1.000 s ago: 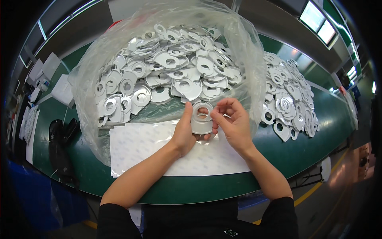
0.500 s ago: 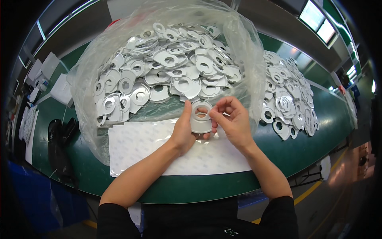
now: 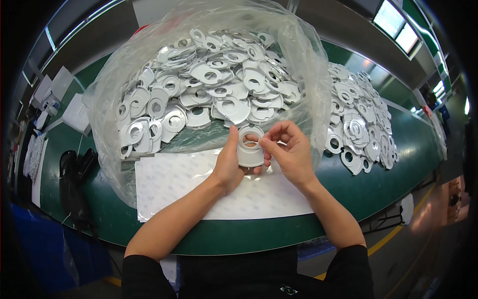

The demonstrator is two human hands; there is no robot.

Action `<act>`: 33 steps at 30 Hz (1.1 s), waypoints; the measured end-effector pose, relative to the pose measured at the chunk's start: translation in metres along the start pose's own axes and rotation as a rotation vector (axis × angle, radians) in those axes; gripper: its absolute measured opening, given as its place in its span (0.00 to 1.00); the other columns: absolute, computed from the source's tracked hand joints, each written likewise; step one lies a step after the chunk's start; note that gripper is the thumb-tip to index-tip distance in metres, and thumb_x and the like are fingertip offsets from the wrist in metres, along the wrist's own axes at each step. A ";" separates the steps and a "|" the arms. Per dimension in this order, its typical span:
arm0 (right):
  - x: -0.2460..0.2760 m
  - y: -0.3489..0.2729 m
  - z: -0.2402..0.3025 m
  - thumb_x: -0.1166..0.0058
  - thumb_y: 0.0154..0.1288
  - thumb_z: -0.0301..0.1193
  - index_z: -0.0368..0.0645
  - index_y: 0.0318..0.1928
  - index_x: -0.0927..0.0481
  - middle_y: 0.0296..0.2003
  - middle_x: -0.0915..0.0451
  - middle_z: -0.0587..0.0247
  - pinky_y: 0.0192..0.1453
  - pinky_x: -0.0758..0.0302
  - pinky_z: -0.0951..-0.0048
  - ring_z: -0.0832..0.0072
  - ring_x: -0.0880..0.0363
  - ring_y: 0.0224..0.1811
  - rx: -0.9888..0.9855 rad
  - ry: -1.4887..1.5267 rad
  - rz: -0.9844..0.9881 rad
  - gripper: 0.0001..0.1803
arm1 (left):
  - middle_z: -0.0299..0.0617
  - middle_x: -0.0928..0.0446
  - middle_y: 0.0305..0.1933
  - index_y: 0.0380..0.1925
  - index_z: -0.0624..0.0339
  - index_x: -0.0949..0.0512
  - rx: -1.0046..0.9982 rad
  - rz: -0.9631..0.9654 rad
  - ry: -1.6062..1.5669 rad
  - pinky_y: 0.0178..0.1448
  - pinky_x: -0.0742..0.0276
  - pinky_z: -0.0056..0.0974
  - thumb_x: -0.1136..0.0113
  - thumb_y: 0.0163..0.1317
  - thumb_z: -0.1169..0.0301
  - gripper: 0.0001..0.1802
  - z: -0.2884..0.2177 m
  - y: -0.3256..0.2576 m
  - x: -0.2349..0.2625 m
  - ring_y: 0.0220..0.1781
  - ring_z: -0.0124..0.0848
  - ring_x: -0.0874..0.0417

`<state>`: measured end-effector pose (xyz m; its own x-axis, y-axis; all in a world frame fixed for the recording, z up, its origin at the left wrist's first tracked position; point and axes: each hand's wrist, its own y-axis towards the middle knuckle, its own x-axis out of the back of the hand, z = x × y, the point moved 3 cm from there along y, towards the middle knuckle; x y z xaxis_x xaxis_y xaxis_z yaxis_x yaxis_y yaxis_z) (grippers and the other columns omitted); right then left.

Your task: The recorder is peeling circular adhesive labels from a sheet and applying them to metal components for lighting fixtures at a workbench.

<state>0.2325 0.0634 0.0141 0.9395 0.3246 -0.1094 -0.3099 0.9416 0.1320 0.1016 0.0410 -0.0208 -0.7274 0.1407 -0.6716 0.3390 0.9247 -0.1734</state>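
Both hands meet above the middle of the green tabletop [image 3: 378, 194], holding one white ring-shaped flat part [image 3: 250, 148] with a round hole between them. The left hand [image 3: 230, 162] cradles the part from the left, thumb up along its edge; the right hand [image 3: 289, 152] pinches its right rim with curled fingertips. Beneath the hands lies a stack of white patterned sheets [image 3: 174, 182]. Just behind, an open clear plastic bag [image 3: 112, 107] holds a heap of like parts [image 3: 209, 84]. A second loose pile [image 3: 358, 124] rests on the tabletop to the right. A black object [image 3: 74, 174] lies far left.
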 end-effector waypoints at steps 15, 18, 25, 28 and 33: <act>0.000 -0.004 0.003 0.42 0.55 0.21 0.37 0.38 0.28 0.29 0.23 0.61 0.27 0.27 0.78 0.79 0.25 0.25 0.280 -0.372 -0.061 0.10 | 0.41 0.25 0.31 0.39 0.54 0.31 -0.020 0.031 -0.025 0.28 0.32 0.30 0.80 0.65 0.36 0.36 0.000 0.001 -0.001 0.30 0.30 0.23; -0.004 -0.007 0.013 0.40 0.51 0.20 0.39 0.40 0.25 0.30 0.22 0.62 0.33 0.27 0.74 0.72 0.23 0.31 0.655 -0.762 -0.085 0.14 | 0.41 0.25 0.31 0.39 0.52 0.31 -0.022 0.000 -0.028 0.28 0.33 0.31 0.80 0.65 0.36 0.35 0.000 0.000 0.001 0.30 0.31 0.24; -0.023 -0.018 0.024 0.41 0.48 0.23 0.43 0.44 0.23 0.37 0.20 0.61 0.49 0.31 0.64 0.62 0.27 0.48 0.913 -1.241 -0.168 0.18 | 0.40 0.25 0.34 0.39 0.50 0.31 -0.022 -0.152 -0.084 0.31 0.32 0.33 0.79 0.66 0.38 0.32 -0.003 -0.002 0.000 0.37 0.30 0.24; -0.027 -0.019 0.031 0.41 0.48 0.23 0.41 0.46 0.24 0.38 0.21 0.59 0.52 0.33 0.64 0.59 0.30 0.51 0.828 -1.267 -0.223 0.20 | 0.37 0.25 0.38 0.39 0.48 0.31 -0.017 -0.160 -0.082 0.34 0.31 0.34 0.79 0.66 0.38 0.32 -0.001 -0.003 0.004 0.39 0.29 0.25; -0.003 -0.007 0.009 0.41 0.54 0.26 0.37 0.44 0.22 0.37 0.21 0.57 0.43 0.28 0.72 0.69 0.25 0.42 0.392 -0.680 -0.163 0.16 | 0.37 0.25 0.38 0.41 0.49 0.30 -0.025 -0.035 0.000 0.34 0.31 0.33 0.80 0.65 0.37 0.34 0.002 -0.001 0.005 0.38 0.30 0.24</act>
<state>0.2334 0.0553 0.0225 0.8908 -0.0592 0.4506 -0.2061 0.8311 0.5165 0.0987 0.0404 -0.0256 -0.7388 0.1081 -0.6651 0.2985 0.9374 -0.1792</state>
